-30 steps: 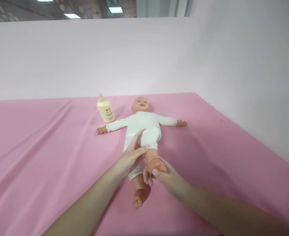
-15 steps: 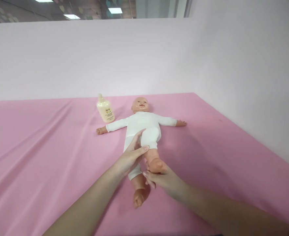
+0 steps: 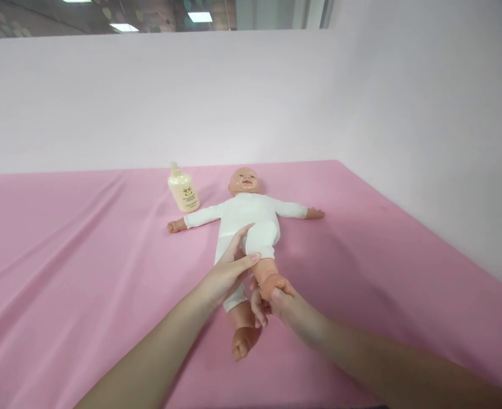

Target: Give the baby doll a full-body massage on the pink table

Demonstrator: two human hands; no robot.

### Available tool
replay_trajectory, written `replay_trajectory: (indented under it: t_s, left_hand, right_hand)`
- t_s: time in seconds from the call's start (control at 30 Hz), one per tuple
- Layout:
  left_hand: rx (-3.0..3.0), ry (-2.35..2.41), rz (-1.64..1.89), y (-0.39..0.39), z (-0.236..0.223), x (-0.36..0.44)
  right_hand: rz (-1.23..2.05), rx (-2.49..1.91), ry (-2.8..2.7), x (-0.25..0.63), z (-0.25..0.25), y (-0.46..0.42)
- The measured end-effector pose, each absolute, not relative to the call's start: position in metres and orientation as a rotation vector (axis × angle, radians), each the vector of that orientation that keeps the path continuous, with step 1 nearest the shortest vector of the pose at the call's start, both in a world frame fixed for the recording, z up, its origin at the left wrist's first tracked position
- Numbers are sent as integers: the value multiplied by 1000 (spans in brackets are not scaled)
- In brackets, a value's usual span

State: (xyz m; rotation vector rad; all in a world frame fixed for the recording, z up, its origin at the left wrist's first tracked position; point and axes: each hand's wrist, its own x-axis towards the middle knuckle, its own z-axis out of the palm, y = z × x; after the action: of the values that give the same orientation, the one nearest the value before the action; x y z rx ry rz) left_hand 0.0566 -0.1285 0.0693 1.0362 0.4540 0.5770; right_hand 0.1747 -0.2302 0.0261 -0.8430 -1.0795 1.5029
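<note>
A baby doll (image 3: 248, 213) in a white suit lies on its back, head away from me and arms spread wide. One of its legs, on the right, is raised off the cloth. My left hand (image 3: 231, 272) grips that leg near the knee, thumb on top at the hem of the white fabric. Around the same leg's foot (image 3: 272, 284) my right hand (image 3: 282, 304) is closed, its thumb pressed on the foot and its fingers curled underneath. The doll's other leg (image 3: 242, 324) rests on the cloth below my left hand.
A cream-coloured pump bottle (image 3: 183, 190) stands beside the doll's outstretched arm at the left. Pink cloth (image 3: 84, 272) with creases covers the table. White walls (image 3: 157, 102) rise behind and along the right, with a window strip at the top.
My right thumb has moved up from below the doll's foot onto it, and the fingers have shifted underneath. My left hand keeps its hold on the leg.
</note>
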Motion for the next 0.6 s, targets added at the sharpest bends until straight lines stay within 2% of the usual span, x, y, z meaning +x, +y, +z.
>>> replay_trajectory:
  t_s: [0.6]
  left_hand:
    - [1026,429,619,-128,67,58]
  right_hand:
    - [1476,-855,-1062,175,44,-236]
